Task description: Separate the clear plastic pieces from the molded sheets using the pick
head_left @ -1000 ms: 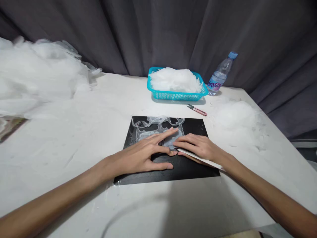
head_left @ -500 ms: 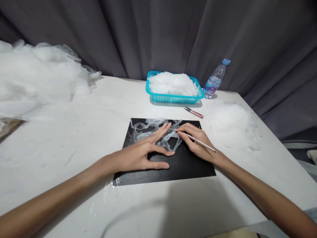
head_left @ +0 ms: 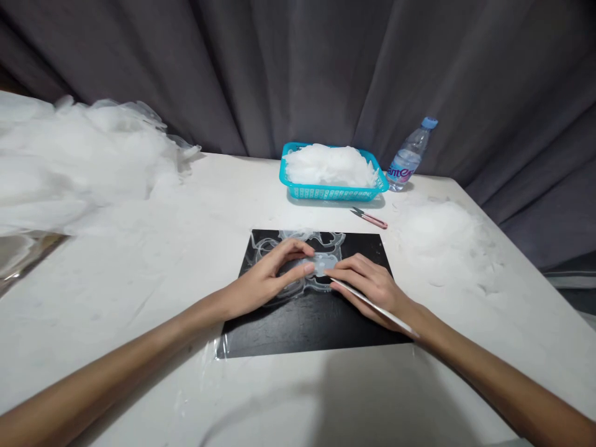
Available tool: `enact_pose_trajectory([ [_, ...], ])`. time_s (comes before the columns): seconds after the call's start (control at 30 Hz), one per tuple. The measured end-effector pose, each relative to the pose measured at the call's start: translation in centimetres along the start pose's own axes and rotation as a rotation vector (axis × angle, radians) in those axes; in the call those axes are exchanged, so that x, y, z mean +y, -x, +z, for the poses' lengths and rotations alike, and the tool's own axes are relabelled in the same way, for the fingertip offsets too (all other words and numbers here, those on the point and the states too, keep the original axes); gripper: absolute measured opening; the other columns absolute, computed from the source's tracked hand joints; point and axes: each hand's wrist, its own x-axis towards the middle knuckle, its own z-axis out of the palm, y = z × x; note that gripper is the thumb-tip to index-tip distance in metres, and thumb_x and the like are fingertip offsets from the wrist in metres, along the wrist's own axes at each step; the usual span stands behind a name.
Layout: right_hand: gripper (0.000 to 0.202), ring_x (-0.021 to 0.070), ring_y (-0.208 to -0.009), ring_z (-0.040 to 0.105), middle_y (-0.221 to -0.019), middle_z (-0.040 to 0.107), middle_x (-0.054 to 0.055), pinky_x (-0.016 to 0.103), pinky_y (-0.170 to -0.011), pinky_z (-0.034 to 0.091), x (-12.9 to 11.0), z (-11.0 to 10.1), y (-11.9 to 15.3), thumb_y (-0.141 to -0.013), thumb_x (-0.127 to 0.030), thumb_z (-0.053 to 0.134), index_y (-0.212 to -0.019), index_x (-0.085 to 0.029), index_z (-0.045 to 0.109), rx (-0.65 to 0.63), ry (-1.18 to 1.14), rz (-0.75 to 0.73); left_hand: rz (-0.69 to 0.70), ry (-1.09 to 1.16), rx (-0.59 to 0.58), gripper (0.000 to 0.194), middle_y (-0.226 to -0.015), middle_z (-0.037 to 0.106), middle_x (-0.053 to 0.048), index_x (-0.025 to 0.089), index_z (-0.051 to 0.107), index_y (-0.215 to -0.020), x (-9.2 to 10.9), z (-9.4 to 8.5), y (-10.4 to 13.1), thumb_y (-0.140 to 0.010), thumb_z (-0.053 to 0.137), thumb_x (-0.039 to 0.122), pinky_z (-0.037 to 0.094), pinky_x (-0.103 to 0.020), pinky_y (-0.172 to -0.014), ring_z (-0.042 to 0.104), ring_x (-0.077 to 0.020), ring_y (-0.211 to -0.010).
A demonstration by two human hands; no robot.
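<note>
A thin white stick-like tool (head_left: 375,305) lies along my right hand (head_left: 367,287), held in its closed fingers and pointing back toward the wrist. My right fingertips meet the right end of a small translucent whitish piece (head_left: 325,264). At its left end is my left hand (head_left: 284,268), thumb and curved fingers apart; whether they grip the edge I cannot tell. Around the piece, a cut translucent sheet (head_left: 270,245) with curly strips covers the upper part of a black mat (head_left: 288,332). My left hand hides some of that sheet.
Beyond the mat lie pink-handled thread snips (head_left: 370,218). Behind them stands a blue basket (head_left: 335,194) filled with white translucent pieces, beside a water bottle (head_left: 412,158). A large white heap (head_left: 93,164) is at left, a smaller white pile (head_left: 440,230) at right.
My left hand has gone from lying spread over the sheet to curving at the small piece. My right hand has lowered slightly, and the tool has turned back along the wrist.
</note>
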Motion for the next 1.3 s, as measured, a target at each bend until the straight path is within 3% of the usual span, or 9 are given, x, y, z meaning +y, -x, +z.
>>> enact_pose_trajectory([
  [0.13,0.035,0.0202,-0.089,0.064,-0.104,0.072,0.012,0.032,-0.076,0.06,-0.7,0.4,0.1,-0.101,-0.011,0.061,-0.136,-0.014,0.059,0.087,0.089,-0.093,-0.045,-0.323,0.048,0.041,-0.142,0.057,-0.01,0.027,0.052,-0.139,1.8,0.1,-0.1,-0.107,0.049,0.053,0.036,-0.047,-0.119,0.05,-0.029,-0.136],
  [0.27,0.041,0.0208,-0.091,0.063,-0.103,0.072,0.012,0.031,-0.076,0.059,-1.1,0.7,0.1,-0.099,-0.008,0.064,-0.139,-0.012,0.057,0.137,0.098,-0.127,-0.124,-0.453,-0.061,0.047,-0.104,0.067,-0.006,0.023,0.066,-0.111,3.2,-0.5,-1.5,-0.103,0.045,0.064,0.047,-0.041,-0.095,0.061,-0.0273,-0.103],
  [0.37,0.042,0.0206,-0.094,0.062,-0.106,0.071,0.011,0.033,-0.079,0.059,-1.2,0.5,0.2,-0.101,-0.01,0.062,-0.142,-0.017,0.057,0.119,0.061,-0.115,-0.262,-0.304,-0.188,0.053,-0.078,0.059,-0.001,0.019,0.064,-0.084,3.3,-1.1,-2.7,-0.096,0.055,0.069,0.041,-0.03,-0.067,0.055,-0.0184,-0.074],
  [0.43,0.04,0.0215,-0.098,0.061,-0.11,0.069,0.011,0.036,-0.084,0.059,-1.3,0.0,0.3,-0.102,-0.015,0.06,-0.141,-0.021,0.059,0.076,-0.031,-0.055,-0.291,-0.161,-0.223,0.05,-0.076,0.057,0.0,0.017,0.064,-0.08,3.2,-1.4,-3.1,-0.091,0.065,0.066,0.036,-0.028,-0.061,0.051,-0.0151,-0.068],
  [0.63,0.036,0.0276,-0.125,0.052,-0.132,0.059,0.011,0.054,-0.11,0.047,-0.9,-1.3,0.9,-0.107,-0.02,0.043,-0.134,-0.027,0.066,0.139,-0.185,0.342,-0.188,0.131,-0.236,0.04,-0.096,0.066,-0.004,0.017,0.067,-0.105,2.3,-1.5,-2.7,-0.093,0.069,0.054,0.048,-0.03,-0.078,0.06,-0.0187,-0.086],
  [0.8,0.04,0.0276,-0.135,0.047,-0.149,0.048,0.011,0.054,-0.114,0.042,-0.2,-0.6,1.1,-0.108,-0.017,0.038,-0.138,-0.03,0.06,0.145,-0.162,0.381,-0.13,0.196,-0.241,0.034,-0.098,0.069,-0.005,0.016,0.068,-0.106,2.0,-0.9,-2.4,-0.096,0.069,0.049,0.049,-0.029,-0.079,0.062,-0.0177,-0.086],
  [0.9,0.033,0.0249,-0.126,0.053,-0.134,0.058,0.011,0.049,-0.109,0.045,-0.5,-0.3,0.7,-0.11,-0.018,0.037,-0.133,-0.027,0.058,0.088,-0.274,0.403,-0.102,0.109,-0.212,0.034,-0.088,0.065,-0.002,0.016,0.069,-0.1,2.4,-0.3,-2.2,-0.098,0.066,0.049,0.044,-0.025,-0.07,0.058,-0.0154,-0.078],
  [1.07,0.013,0.0183,-0.087,0.054,-0.098,0.063,0.004,0.036,-0.087,0.047,-1.1,-0.7,0.1,-0.108,-0.03,0.052,-0.106,-0.022,0.062,-0.05,-0.432,0.477,-0.073,0.005,-0.18,0.037,-0.078,0.055,0.001,0.016,0.064,-0.087,3.3,0.5,-1.8,-0.098,0.065,0.051,0.039,-0.024,-0.065,0.05,-0.0138,-0.071],
  [1.3,0.013,0.0167,-0.085,0.052,-0.094,0.063,0.002,0.031,-0.08,0.045,-0.9,-1.7,0.3,-0.107,-0.031,0.057,-0.104,-0.023,0.066,-0.152,-0.54,0.512,-0.037,-0.055,-0.173,0.038,-0.075,0.048,0.003,0.016,0.062,-0.083,3.1,0.9,-1.8,-0.1,0.063,0.05,0.034,-0.024,-0.061,0.041,-0.0115,-0.067],
])
